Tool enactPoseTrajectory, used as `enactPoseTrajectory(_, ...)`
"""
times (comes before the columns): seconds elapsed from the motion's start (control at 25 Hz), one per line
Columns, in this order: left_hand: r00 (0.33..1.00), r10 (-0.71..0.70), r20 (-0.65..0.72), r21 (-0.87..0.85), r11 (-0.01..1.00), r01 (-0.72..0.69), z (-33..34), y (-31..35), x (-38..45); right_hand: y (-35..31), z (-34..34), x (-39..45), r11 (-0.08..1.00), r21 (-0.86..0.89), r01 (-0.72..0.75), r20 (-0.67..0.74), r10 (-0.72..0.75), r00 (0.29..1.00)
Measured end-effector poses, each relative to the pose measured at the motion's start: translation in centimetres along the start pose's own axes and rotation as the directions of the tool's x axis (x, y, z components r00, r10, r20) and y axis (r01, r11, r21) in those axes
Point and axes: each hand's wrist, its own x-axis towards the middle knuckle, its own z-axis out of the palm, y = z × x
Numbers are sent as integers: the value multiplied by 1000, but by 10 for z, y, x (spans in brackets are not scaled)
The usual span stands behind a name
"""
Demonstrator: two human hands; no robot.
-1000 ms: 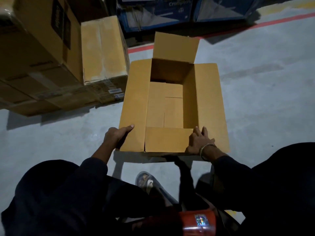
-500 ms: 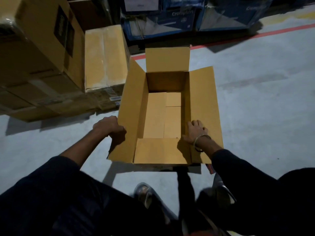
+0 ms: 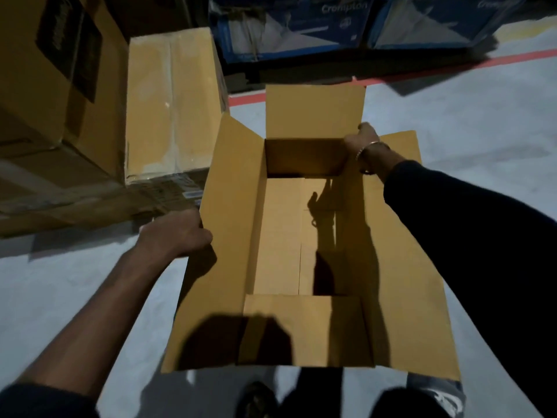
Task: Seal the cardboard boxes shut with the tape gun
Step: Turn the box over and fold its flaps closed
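Note:
An empty brown cardboard box (image 3: 280,236) stands open on the grey floor in front of me, all its top flaps spread. My left hand (image 3: 177,230) grips the outer edge of the long left flap (image 3: 229,206), fingers curled behind it. My right hand (image 3: 363,143), with a metal bracelet on the wrist, holds the far right corner where the far flap (image 3: 313,113) meets the box wall. The near flap (image 3: 301,327) lies in shadow. No tape gun is in view.
A sealed brown box (image 3: 171,107) lies just left of the open one, beside a bigger stacked carton (image 3: 54,101). Blue printed cartons (image 3: 292,25) line the back beyond a red floor line (image 3: 452,67). My shoes (image 3: 256,399) show at the bottom edge.
The view has moved closer over the box. My right hand went from the near right inner wall to the far right corner. My left hand slid farther along the left flap's edge.

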Motion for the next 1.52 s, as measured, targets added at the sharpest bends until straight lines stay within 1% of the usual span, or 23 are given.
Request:
enactPoseTrajectory(0.08, 1000, -12, -22, 49, 999, 13, 7, 0, 7, -16, 3, 28, 966, 256, -33, -63, 50, 997)
enactPoseTrajectory(0.16, 996, -63, -70, 28, 997, 66, 10, -2, 11, -29, 3, 47, 897, 434, -78, -19, 96, 995)
enactPoseTrajectory(0.24, 991, -88, -99, -8, 996, 87, 12, -2, 13, -26, -1, 54, 865, 485, -127, 24, 131, 991)
enactPoseTrajectory(0.32, 989, -94, -113, -21, 995, 93, 9, -2, 18, -13, -4, 50, 880, 474, -36, -62, 74, 995)
enactPoseTrajectory(0.44, 976, -102, -191, -105, 991, 83, 5, 1, 19, 16, 4, 22, 950, 233, 208, -290, -136, 947)
enactPoseTrajectory(0.56, 966, -76, -247, -265, 964, 8, -1, 9, 15, 52, 12, -13, 968, 14, 250, -450, -218, 866)
enactPoseTrajectory(0.6, 966, -52, -255, -318, 947, -33, -3, 11, 15, 62, 15, -20, 963, -76, 259, -459, -264, 848)
enactPoseTrajectory(0.64, 965, -27, -263, -357, 932, -71, -4, 13, 12, 72, 18, -26, 930, -236, 280, -399, -356, 845)
enactPoseTrajectory(0.68, 961, 7, -275, -374, 920, -113, -4, 15, 10, 81, 20, -31, 828, -465, 312, -258, -464, 847)
enactPoseTrajectory(0.72, 957, 45, -288, -382, 911, -157, -4, 18, 7, 89, 22, -37, 657, -673, 339, -77, -518, 852)
enactPoseTrajectory(0.76, 951, 76, -301, -409, 890, -201, -4, 25, 3, 96, 23, -42, 488, -801, 347, 82, -485, 871)
enactPoseTrajectory(0.8, 948, 101, -303, -463, 853, -239, -2, 34, -1, 100, 23, -47, 375, -863, 339, 172, -412, 895)
enactPoseTrajectory(0.88, 939, 158, -307, -527, 793, -306, 4, 51, -7, 98, 20, -57, 312, -887, 341, 249, -298, 921)
enactPoseTrajectory(0.96, 924, 226, -309, -498, 789, -360, 17, 69, -6, 85, 9, -72, 391, -849, 355, 290, -217, 932)
enactPoseTrajectory(1.0, 916, 265, -302, -464, 798, -384, 27, 78, -7, 79, -3, -86, 458, -828, 323, 252, -211, 945)
enactPoseTrajectory(1.12, 920, 346, -183, -208, 901, -381, 71, 91, -11, 86, -49, -136, 777, -619, 113, -72, -199, 977)
enactPoseTrajectory(1.2, 925, 378, -40, -62, 923, -380, 105, 91, -19, 117, -79, -182, 906, -421, -54, -243, -55, 968)
enactPoseTrajectory(1.24, 920, 392, -1, -11, 920, -392, 120, 89, -24, 140, -89, -200, 938, -317, -143, -280, 51, 959)
enactPoseTrajectory(1.32, 923, 383, -39, 26, 924, -383, 143, 84, -35, 170, -100, -228, 956, -61, -286, -232, 265, 936)
enactPoseTrajectory(1.36, 927, 364, -90, 41, 931, -362, 150, 82, -44, 175, -99, -243, 949, 80, -304, -156, 313, 937)
enactPoseTrajectory(1.44, 940, 293, -175, 62, 956, -287, 162, 75, -62, 174, -83, -268, 930, 255, -264, -1, 273, 962)
enactPoseTrajectory(1.48, 950, 244, -195, 37, 970, -242, 169, 73, -69, 170, -71, -283, 946, 228, -231, 69, 221, 973)
enactPoseTrajectory(1.52, 969, 165, -183, -56, 982, -178, 177, 70, -75, 173, -57, -295, 970, 167, -174, 130, 154, 980)
